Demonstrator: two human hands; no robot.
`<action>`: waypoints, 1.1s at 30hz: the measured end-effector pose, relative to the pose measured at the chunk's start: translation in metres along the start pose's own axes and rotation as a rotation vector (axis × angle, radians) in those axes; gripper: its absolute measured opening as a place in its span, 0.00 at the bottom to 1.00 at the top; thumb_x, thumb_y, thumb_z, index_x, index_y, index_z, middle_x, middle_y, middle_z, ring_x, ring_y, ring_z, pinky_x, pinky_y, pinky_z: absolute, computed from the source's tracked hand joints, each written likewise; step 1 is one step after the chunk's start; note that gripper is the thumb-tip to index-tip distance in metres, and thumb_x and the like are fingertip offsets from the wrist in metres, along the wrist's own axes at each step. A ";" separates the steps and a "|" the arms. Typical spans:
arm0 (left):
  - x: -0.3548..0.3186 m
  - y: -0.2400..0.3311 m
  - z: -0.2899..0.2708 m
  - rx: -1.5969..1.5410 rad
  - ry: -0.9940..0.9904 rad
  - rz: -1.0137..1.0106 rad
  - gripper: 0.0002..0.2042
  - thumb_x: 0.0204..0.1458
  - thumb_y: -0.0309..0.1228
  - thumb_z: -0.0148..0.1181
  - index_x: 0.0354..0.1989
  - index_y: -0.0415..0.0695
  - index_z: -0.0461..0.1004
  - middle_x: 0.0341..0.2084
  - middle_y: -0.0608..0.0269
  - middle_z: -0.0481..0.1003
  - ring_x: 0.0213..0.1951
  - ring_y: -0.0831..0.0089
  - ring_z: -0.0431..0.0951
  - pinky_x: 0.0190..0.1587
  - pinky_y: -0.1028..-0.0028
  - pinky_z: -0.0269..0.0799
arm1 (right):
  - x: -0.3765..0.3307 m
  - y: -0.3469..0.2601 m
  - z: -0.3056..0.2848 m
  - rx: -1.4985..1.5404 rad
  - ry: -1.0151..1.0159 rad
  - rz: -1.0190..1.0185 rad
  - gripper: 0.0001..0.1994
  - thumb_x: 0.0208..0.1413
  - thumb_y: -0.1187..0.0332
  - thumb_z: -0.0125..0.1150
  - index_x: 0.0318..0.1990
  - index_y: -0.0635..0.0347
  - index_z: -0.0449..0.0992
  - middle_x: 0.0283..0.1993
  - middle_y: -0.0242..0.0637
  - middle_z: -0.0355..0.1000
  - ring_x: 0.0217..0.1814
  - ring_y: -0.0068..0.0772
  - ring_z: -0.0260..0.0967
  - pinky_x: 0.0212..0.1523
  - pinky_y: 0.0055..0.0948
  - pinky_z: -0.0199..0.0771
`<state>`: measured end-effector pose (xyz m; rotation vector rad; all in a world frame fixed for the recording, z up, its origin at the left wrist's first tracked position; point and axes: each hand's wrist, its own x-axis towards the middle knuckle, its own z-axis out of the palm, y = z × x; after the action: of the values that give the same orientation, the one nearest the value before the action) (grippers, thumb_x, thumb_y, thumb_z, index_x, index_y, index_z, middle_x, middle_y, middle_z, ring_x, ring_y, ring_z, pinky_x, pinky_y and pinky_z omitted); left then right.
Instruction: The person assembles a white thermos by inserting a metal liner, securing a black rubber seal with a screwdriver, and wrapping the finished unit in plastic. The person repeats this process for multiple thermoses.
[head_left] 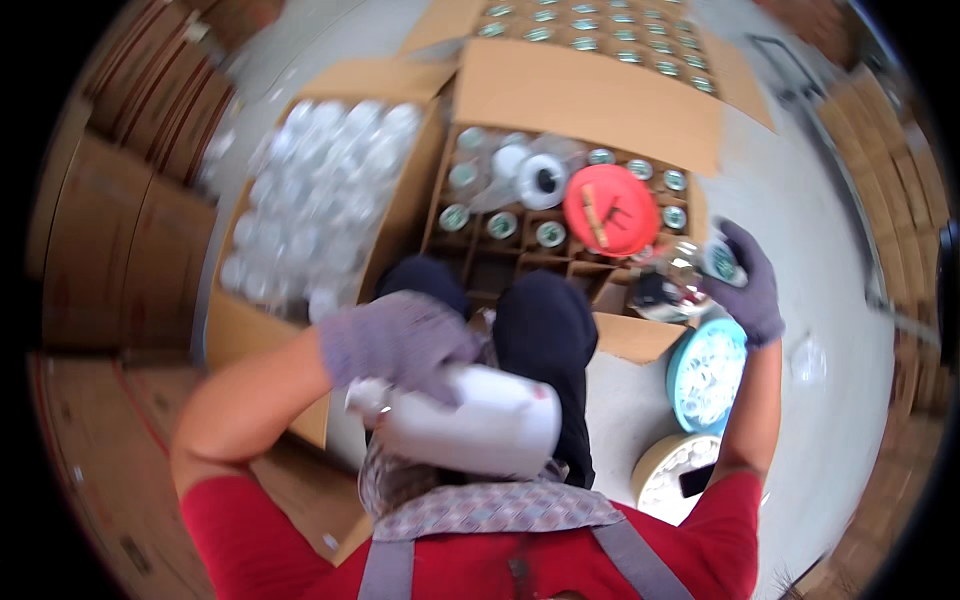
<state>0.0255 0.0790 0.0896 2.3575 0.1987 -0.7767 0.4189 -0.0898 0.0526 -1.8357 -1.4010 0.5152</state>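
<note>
My left hand [405, 345], in a grey-purple knit glove, is closed over a white bottle [480, 420] lying sideways across my lap. The bottle is blurred; its narrower end points left. My right hand [750, 285], gloved the same, curls around a small round thing with a pale green-and-white face [722, 262], at the right edge of the divided carton [490, 275]. Beside those fingers, a shiny clear bottle [678, 275] with something dark at its lower part leans over the carton's corner. A red round lid [612, 210] lies on the carton's dividers, with a tan stick and a small dark piece on it.
Left stands a carton of clear bottles [325, 190]. Farther off, another carton [600, 35] holds rows of green-topped containers. A blue basin [708, 375] of small clear pieces and a cream basin [655, 470] sit at right. Stacked cartons [90, 250] line the left; a metal cart frame [840, 170] stands right.
</note>
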 end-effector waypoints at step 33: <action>-0.049 -0.058 0.090 -0.088 0.614 0.097 0.33 0.44 0.33 0.61 0.64 0.44 0.62 0.64 0.45 0.60 0.70 0.47 0.50 0.70 0.54 0.47 | -0.146 0.042 0.092 1.326 0.062 0.355 0.40 0.49 0.59 0.64 0.68 0.61 0.55 0.65 0.43 0.61 0.67 0.42 0.60 0.67 0.38 0.60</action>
<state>-0.0771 0.0715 0.0311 2.4327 0.3617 0.0214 0.3343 -0.2018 -0.0556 -0.9290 -0.3811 1.1799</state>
